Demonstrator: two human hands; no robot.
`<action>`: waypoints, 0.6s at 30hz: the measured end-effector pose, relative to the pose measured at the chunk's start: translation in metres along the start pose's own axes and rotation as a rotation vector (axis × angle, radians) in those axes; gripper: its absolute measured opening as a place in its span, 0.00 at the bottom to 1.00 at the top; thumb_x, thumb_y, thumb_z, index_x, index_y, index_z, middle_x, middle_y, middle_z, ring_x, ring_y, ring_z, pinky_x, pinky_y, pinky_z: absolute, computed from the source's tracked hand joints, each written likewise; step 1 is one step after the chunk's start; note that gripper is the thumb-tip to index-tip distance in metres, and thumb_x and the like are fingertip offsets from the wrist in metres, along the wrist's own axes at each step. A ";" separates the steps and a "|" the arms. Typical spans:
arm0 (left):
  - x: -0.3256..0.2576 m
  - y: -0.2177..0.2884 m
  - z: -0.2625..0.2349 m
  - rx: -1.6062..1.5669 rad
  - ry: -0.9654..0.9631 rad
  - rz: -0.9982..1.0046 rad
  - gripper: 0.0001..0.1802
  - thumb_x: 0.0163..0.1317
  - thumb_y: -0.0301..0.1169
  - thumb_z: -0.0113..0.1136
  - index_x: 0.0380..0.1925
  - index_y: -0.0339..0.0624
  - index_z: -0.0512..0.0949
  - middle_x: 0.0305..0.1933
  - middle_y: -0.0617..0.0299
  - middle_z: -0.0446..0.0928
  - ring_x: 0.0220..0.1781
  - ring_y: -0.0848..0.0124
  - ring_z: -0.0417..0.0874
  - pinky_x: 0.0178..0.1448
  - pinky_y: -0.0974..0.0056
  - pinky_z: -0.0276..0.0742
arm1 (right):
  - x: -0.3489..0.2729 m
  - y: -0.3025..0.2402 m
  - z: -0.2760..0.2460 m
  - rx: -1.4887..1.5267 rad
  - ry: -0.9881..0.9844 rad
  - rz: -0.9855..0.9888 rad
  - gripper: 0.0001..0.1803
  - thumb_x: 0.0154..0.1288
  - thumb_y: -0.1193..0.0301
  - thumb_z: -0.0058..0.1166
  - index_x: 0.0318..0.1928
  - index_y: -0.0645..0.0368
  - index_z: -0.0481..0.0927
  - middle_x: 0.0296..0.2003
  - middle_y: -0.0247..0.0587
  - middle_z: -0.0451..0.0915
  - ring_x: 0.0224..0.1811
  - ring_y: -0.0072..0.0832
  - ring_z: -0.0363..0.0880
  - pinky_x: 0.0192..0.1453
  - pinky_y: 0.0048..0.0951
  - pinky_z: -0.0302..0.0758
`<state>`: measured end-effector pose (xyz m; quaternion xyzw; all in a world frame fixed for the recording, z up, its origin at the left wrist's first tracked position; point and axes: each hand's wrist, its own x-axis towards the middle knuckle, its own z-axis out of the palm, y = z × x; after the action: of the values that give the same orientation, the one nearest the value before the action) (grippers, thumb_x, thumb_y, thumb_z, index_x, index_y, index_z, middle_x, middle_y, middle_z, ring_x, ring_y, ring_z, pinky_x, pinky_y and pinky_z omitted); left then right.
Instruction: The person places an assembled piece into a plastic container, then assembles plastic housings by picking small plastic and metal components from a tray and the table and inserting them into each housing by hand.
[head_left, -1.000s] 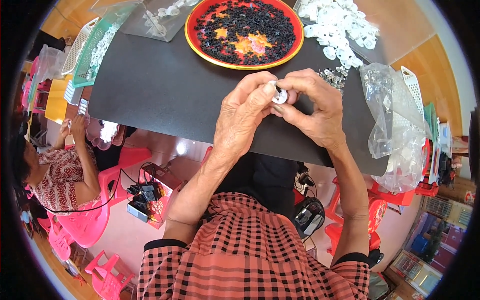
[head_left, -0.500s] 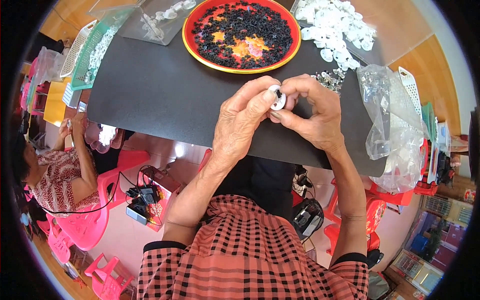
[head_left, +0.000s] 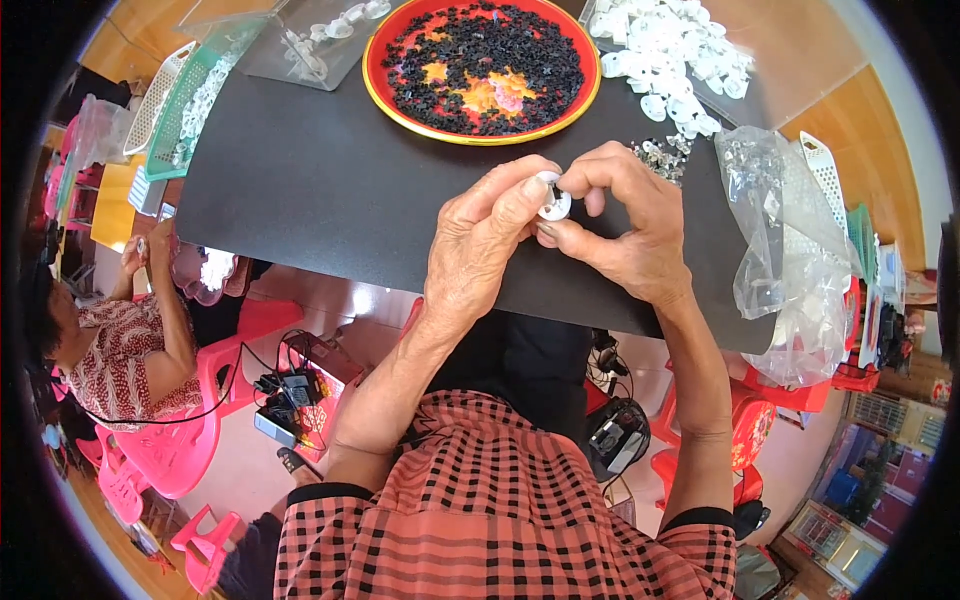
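Note:
A small white round plastic part [head_left: 556, 208] with a black piece set in its middle is held up over the near edge of the dark table. My left hand [head_left: 478, 225] pinches it between thumb and fingers from the left side. From the other side, the index finger and thumb of my right hand [head_left: 635, 225] press at its upper and lower rim. Fingertips hide part of it. Beyond my hands stands a round red tray [head_left: 372, 88] with a yellow rim, filled with many small black pieces. Small metal-looking bits [head_left: 660, 160] lie just past my right hand.
A heap of white plastic parts [head_left: 680, 60] lies at the far right. Clear plastic bags [head_left: 790, 250] hang over the table's right edge. A clear bin [head_left: 320, 45] and green basket [head_left: 160, 150] stand far left. Another person [head_left: 135, 350] sits left, beside pink chairs [head_left: 175, 450].
My right index finger has shifted on the white part, and the part has turned slightly. A sandalled foot and dark cloth have come into view at the lower left.

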<state>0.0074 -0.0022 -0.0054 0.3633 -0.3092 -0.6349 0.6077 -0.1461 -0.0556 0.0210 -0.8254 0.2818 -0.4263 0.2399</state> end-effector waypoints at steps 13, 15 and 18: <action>0.001 -0.007 -0.005 -0.057 -0.095 0.007 0.20 0.71 0.39 0.50 0.49 0.31 0.75 0.37 0.61 0.76 0.36 0.77 0.75 0.42 0.71 0.75 | -0.005 0.005 0.002 0.152 -0.063 0.167 0.14 0.43 0.78 0.68 0.30 0.58 0.76 0.24 0.29 0.73 0.22 0.17 0.65 0.26 0.20 0.65; 0.002 -0.008 -0.006 -0.059 -0.118 0.015 0.20 0.71 0.39 0.50 0.49 0.30 0.75 0.37 0.61 0.76 0.36 0.77 0.75 0.42 0.71 0.75 | -0.006 0.006 0.002 0.193 -0.069 0.183 0.14 0.43 0.78 0.68 0.30 0.58 0.76 0.24 0.29 0.72 0.23 0.17 0.64 0.27 0.20 0.65; 0.002 -0.006 -0.007 -0.036 -0.159 0.015 0.21 0.72 0.40 0.48 0.50 0.29 0.74 0.40 0.59 0.76 0.40 0.75 0.76 0.46 0.68 0.75 | -0.005 0.005 0.001 0.183 -0.080 0.182 0.14 0.43 0.78 0.69 0.31 0.59 0.76 0.25 0.28 0.72 0.23 0.17 0.65 0.27 0.20 0.65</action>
<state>0.0105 -0.0034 -0.0142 0.2984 -0.3480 -0.6627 0.5922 -0.1490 -0.0556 0.0139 -0.7873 0.3056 -0.3936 0.3630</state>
